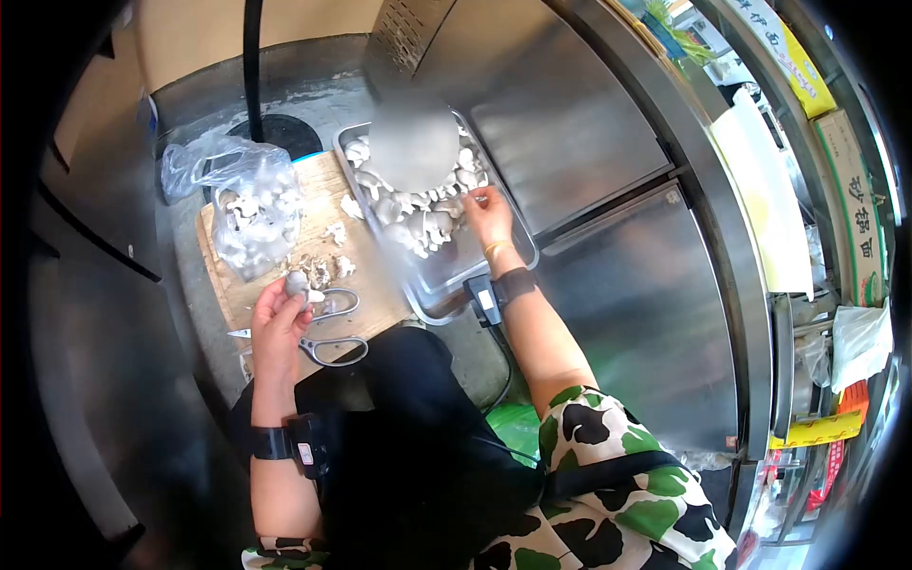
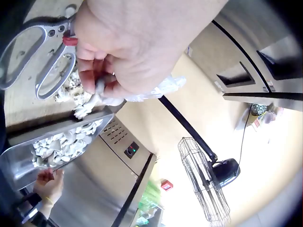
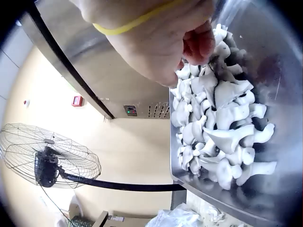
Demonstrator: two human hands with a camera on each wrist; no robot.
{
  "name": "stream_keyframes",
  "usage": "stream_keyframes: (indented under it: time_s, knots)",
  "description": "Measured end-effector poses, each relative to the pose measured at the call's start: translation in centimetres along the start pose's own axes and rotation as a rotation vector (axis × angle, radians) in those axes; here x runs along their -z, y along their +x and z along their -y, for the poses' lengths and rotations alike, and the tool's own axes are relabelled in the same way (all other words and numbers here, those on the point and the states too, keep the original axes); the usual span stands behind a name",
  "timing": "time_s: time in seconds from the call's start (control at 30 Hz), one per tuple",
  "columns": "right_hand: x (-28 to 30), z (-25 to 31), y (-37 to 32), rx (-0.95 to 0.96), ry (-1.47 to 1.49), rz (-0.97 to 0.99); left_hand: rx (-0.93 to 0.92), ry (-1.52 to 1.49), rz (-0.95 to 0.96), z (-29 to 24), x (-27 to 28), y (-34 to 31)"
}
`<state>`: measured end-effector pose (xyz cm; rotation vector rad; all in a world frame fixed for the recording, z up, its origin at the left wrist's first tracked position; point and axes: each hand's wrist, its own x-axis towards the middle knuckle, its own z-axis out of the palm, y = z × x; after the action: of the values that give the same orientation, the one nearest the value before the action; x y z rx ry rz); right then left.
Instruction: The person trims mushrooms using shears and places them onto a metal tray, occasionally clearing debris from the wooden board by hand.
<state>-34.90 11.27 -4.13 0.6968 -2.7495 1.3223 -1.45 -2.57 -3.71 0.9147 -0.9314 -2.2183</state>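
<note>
My left hand (image 1: 276,323) pinches a grey-capped oyster mushroom (image 1: 298,283) above a wooden cutting board (image 1: 328,185). Under that hand lie scissors (image 1: 334,352) with grey handles, their blades partly hidden. Trimmed mushroom scraps (image 1: 318,271) are beside them on the board. My right hand (image 1: 488,218) is over the right side of a metal tray (image 1: 456,275), fingers curled, fingertips right at the mushrooms (image 3: 227,135) heaped there. I cannot tell whether those fingers hold a piece.
A clear plastic bag (image 1: 256,214) of mushrooms sits on the board's far left. Steel cabinet doors (image 1: 636,285) stand close along the tray's right side. Behind the board rises a black fan pole (image 1: 252,76). A blurred patch covers part of the tray in the head view.
</note>
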Motion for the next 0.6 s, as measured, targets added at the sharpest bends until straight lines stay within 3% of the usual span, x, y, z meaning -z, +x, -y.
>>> stream_keyframes:
  time_s: [0.17, 0.2, 0.4, 0.5, 0.6]
  knots:
    - [-0.8, 1.1, -1.7, -0.018, -0.052, 0.108, 0.006, 0.029, -0.032, -0.1, 0.0, -0.2]
    - [-1.0, 0.9, -1.7, 0.064, -0.084, 0.065, 0.005, 0.035, -0.031, -0.2, 0.0, -0.2]
    - [0.8, 0.0, -1.4, 0.046, 0.089, -0.049, 0.026, 0.072, 0.000, 0.0, 0.2, 0.1]
    - [2.4, -4.2, 1.2, 0.154, 0.098, -0.169, 0.033, 0.077, -0.019, 0.1, 0.2, 0.0]
    - [2.8, -7.1, 3.2, 0.102, 0.033, -0.189, 0.013, 0.058, -0.025, -0.1, -0.4, -0.2]
